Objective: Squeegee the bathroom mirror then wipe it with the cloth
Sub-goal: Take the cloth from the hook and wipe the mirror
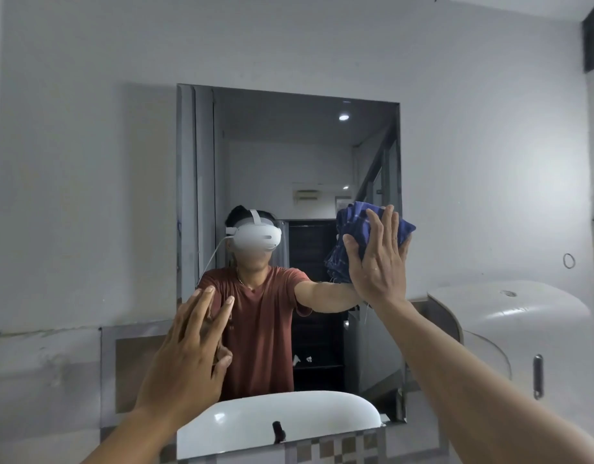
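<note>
The rectangular bathroom mirror (285, 155) hangs on the grey wall straight ahead. My right hand (377, 259) presses a bunched dark blue checked cloth (352, 226) flat against the mirror's right edge, about halfway up. My left hand (188, 349) rests open with spread fingers on the mirror's lower left corner and holds nothing. No squeegee is in view. The mirror reflects a person in a red shirt with a white headset.
A white sink rim (279, 420) with a dark tap knob (278, 430) appears at the mirror's bottom. A white rounded cabinet (510, 326) with a metal handle stands at the right. Checked tiles (339, 447) run below the mirror.
</note>
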{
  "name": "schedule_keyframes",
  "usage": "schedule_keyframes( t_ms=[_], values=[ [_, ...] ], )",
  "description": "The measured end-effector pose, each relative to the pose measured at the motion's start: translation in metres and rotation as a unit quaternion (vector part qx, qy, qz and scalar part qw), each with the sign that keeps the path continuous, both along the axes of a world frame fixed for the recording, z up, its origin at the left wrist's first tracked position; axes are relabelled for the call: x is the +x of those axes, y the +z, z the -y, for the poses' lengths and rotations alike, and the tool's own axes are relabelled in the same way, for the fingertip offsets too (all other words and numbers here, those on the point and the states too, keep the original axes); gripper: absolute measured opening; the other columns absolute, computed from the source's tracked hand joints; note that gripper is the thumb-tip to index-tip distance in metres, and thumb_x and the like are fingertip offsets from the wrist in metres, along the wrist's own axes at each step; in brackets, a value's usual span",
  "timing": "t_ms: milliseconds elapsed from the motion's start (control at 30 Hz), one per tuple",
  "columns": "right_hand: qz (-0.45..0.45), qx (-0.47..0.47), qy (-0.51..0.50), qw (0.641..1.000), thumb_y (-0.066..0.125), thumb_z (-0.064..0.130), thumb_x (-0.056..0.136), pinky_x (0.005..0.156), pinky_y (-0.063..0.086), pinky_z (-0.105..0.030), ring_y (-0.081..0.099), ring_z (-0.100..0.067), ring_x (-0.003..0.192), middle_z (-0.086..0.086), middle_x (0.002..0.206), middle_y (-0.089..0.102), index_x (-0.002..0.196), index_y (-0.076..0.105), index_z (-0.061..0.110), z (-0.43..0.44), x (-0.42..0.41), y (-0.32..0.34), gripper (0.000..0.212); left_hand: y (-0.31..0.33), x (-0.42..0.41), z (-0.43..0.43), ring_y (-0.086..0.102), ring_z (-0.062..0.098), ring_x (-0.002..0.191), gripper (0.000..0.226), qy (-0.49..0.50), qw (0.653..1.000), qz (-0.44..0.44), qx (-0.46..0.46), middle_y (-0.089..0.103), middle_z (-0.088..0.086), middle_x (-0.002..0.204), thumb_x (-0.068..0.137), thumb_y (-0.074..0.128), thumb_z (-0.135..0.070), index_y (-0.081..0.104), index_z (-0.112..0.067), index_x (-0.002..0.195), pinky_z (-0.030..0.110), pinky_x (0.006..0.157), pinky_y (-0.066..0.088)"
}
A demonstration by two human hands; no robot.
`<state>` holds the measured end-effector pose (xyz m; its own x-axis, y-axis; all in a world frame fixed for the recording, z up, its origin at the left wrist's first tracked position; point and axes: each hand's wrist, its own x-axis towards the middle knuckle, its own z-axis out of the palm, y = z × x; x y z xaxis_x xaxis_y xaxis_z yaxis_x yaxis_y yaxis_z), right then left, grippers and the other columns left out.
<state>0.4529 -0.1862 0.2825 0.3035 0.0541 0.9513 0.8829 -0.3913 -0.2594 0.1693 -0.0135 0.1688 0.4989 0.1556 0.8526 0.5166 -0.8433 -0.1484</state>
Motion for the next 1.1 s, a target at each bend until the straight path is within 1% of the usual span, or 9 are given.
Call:
schedule_keyframes(
  t_ms=[200,367,500,633,733,833,933,1000,1100],
  values=[
    [0.02,-0.016,-0.02,0.999,0.017,0.061,0.102,0.124,0.0,-0.061,0.003,-0.029,0.157,-0.013,0.169,0.01,0.159,0.025,0.019,-0.012,-0.028,-0.015,0.071,0.0,-0.004,-0.001,0.008,0.034,0.155,0.103,-0.002,1.0,-0.017,0.008,0.01,0.014,0.168,0.076,0.078,-0.037,0.021,-0.02,0.16,0.052,0.114,0.037],
    [0.046,-0.039,-0.011,0.998,0.027,0.053,0.103,0.123,-0.002,-0.063,0.003,-0.038,0.156,-0.022,0.167,0.011,0.159,0.025,0.017,-0.028,-0.054,-0.019,0.067,-0.02,-0.011,0.0,0.016,0.036,0.153,0.089,0.02,0.999,-0.019,0.039,0.017,0.017,0.166,0.082,0.067,-0.039,0.027,-0.014,0.158,0.052,0.116,0.036],
    [0.07,-0.066,-0.015,0.995,0.024,0.046,0.105,0.12,-0.002,-0.068,0.004,-0.045,0.154,-0.029,0.165,0.011,0.16,0.021,0.016,-0.039,-0.071,-0.014,0.063,-0.044,-0.013,-0.006,0.015,0.034,0.154,0.089,0.026,0.998,-0.042,0.046,0.017,0.018,0.166,0.085,0.065,-0.043,0.025,-0.012,0.158,0.048,0.118,0.024],
    [0.099,-0.088,-0.009,0.991,0.029,0.042,0.105,0.12,-0.001,-0.069,0.004,-0.044,0.154,-0.029,0.165,0.01,0.16,0.021,0.016,-0.051,-0.085,-0.007,0.061,-0.045,-0.014,-0.009,0.017,0.036,0.153,0.095,0.009,0.998,-0.043,0.033,0.019,0.02,0.165,0.084,0.069,-0.039,0.018,-0.013,0.16,0.05,0.117,0.036],
    [0.119,-0.109,-0.001,0.987,0.035,0.043,0.105,0.12,0.001,-0.069,0.004,-0.043,0.154,-0.028,0.165,0.01,0.158,0.026,0.018,-0.06,-0.099,-0.002,0.059,-0.044,-0.014,-0.006,0.022,0.038,0.151,0.103,-0.004,0.999,-0.037,0.021,0.023,0.022,0.163,0.077,0.079,-0.033,0.021,-0.01,0.159,0.05,0.111,0.043],
    [0.161,-0.134,0.022,0.978,0.036,0.045,0.106,0.12,0.002,-0.068,0.004,-0.042,0.155,-0.026,0.166,0.009,0.157,0.03,0.019,-0.07,-0.114,0.004,0.058,-0.045,-0.014,-0.002,0.019,0.036,0.152,0.102,-0.009,0.999,-0.038,0.018,0.021,0.021,0.164,0.075,0.083,-0.032,0.027,-0.007,0.157,0.046,0.11,0.045],
    [0.214,-0.156,0.04,0.964,0.036,0.05,0.105,0.122,0.002,-0.066,0.006,-0.04,0.155,-0.025,0.167,0.008,0.156,0.031,0.02,-0.081,-0.128,0.011,0.059,-0.048,-0.014,0.0,0.017,0.034,0.153,0.103,-0.014,0.999,-0.039,-0.001,0.016,0.017,0.166,0.076,0.083,-0.032,0.025,-0.009,0.158,0.038,0.104,0.05],
    [0.246,-0.175,0.042,0.953,0.036,0.052,0.105,0.122,0.005,-0.065,0.008,-0.039,0.155,-0.024,0.167,0.01,0.157,0.032,0.02,-0.089,-0.136,0.016,0.06,-0.048,-0.015,-0.001,0.021,0.034,0.152,0.102,-0.014,0.999,-0.033,-0.01,0.02,0.017,0.165,0.076,0.083,-0.032,0.026,-0.01,0.158,0.036,0.104,0.048],
    [0.282,-0.187,0.053,0.94,0.035,0.05,0.106,0.123,0.005,-0.063,0.016,-0.039,0.154,-0.024,0.164,0.021,0.156,0.036,0.02,-0.099,-0.147,0.024,0.058,-0.048,-0.015,-0.002,0.03,0.032,0.149,0.095,-0.005,1.0,-0.02,0.004,0.034,0.016,0.159,0.075,0.084,-0.034,0.037,-0.009,0.154,0.039,0.109,0.041]
  ],
)
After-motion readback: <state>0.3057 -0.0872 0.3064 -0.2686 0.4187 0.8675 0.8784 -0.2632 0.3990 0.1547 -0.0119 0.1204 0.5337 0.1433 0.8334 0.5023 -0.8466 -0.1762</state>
